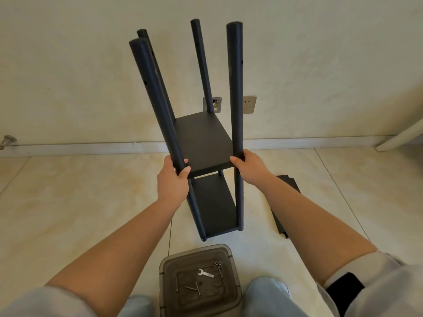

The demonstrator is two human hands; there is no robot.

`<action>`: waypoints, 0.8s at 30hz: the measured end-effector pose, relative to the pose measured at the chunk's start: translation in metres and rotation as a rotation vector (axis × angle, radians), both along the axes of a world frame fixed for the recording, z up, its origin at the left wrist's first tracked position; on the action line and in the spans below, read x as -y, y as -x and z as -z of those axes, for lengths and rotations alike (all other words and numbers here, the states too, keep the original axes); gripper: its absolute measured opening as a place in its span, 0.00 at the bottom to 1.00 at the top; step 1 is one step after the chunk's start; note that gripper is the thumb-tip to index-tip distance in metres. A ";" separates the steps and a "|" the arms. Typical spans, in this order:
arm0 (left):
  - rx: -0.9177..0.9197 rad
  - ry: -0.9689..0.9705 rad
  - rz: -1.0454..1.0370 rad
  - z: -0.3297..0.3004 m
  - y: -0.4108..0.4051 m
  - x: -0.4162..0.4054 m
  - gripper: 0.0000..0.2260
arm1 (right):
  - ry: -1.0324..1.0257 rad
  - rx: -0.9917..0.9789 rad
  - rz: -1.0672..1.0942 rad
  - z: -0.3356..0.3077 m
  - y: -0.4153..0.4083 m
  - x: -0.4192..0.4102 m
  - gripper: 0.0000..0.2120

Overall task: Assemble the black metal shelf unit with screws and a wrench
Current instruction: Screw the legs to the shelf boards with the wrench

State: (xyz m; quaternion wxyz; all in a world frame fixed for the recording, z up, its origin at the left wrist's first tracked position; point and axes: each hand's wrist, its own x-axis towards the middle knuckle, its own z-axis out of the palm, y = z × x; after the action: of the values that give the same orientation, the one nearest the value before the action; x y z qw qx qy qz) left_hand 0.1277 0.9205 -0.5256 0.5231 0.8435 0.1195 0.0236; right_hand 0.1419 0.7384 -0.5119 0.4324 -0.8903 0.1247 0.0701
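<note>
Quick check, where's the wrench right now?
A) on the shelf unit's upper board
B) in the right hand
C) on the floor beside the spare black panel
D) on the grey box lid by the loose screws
D: the wrench lies on the lid of the grey box among loose screws, while the left hand and right hand each grip a front post of the shelf unit.

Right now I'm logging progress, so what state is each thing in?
shelf unit: upright, two boards fitted, post tops bare
left hand: grips the near left post
right hand: grips the near right post
loose board: flat on the floor
wrench: unused, on the box lid
screws: loose on the lid
</note>
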 end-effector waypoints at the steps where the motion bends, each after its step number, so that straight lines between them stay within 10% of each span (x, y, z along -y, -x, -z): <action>1: -0.003 -0.008 0.003 0.001 0.000 0.000 0.11 | 0.000 -0.004 0.003 0.002 0.001 0.000 0.19; 24: -0.108 -0.132 0.042 0.023 0.039 -0.018 0.17 | 0.037 -0.117 -0.005 0.025 0.050 -0.015 0.16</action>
State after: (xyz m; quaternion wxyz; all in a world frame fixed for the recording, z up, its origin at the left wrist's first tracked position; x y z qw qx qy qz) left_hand 0.0892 0.9382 -0.5484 0.4594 0.8786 0.1279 -0.0250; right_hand 0.0922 0.7533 -0.5371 0.4078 -0.8927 0.1490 0.1210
